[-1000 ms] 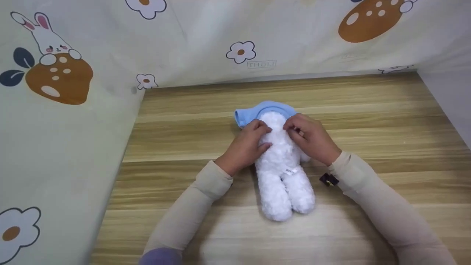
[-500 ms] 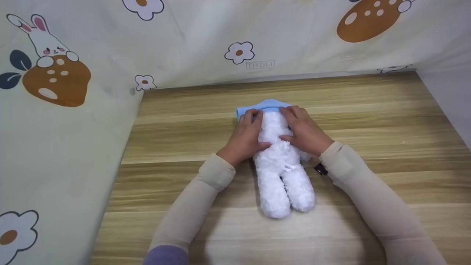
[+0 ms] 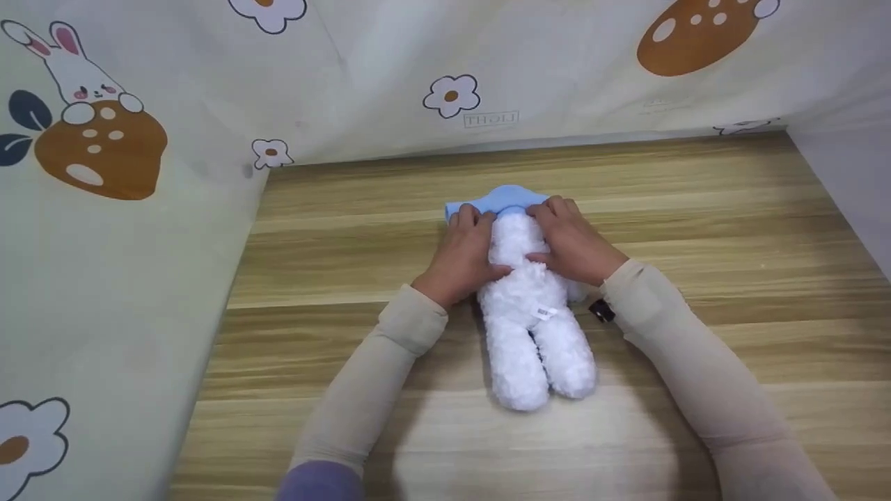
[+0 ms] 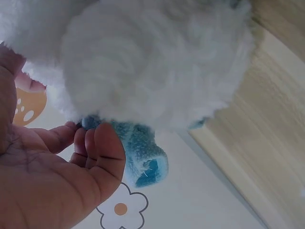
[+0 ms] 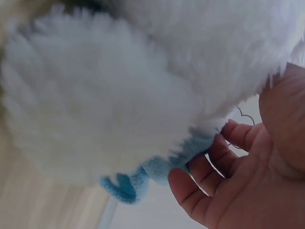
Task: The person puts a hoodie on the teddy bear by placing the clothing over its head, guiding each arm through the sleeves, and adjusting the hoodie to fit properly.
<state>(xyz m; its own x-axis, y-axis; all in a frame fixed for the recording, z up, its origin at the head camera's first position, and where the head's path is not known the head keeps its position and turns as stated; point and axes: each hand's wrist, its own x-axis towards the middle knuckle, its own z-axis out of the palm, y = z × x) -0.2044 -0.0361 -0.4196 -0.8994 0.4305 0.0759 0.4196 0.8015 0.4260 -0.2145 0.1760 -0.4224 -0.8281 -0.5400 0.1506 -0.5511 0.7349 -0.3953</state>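
Note:
A white fluffy plush toy (image 3: 525, 299) lies on the wooden table with its legs toward me and a small tag near the leg fork. At its far end bunches a small light blue shirt (image 3: 511, 197); what lies under it is hidden. My left hand (image 3: 463, 254) grips the shirt's near edge with curled fingers, its thumb on the plush. Opposite, my right hand (image 3: 574, 240) pinches the other side of that edge, thumb also on the plush. A sleeve opening (image 4: 151, 169) hangs below the plush in the left wrist view; another blue sleeve end (image 5: 125, 188) shows in the right wrist view.
The wooden tabletop (image 3: 731, 334) extends around the toy. Behind and to the left stands a pale sheet (image 3: 362, 76) printed with flowers and rabbits. A small black object (image 3: 602, 310) sits by the right cuff.
Both hands have moved up the plush from its middle to the shirt's edge and taken hold there. The shirt's ring-like opening has flattened. Over the last half second little has moved.

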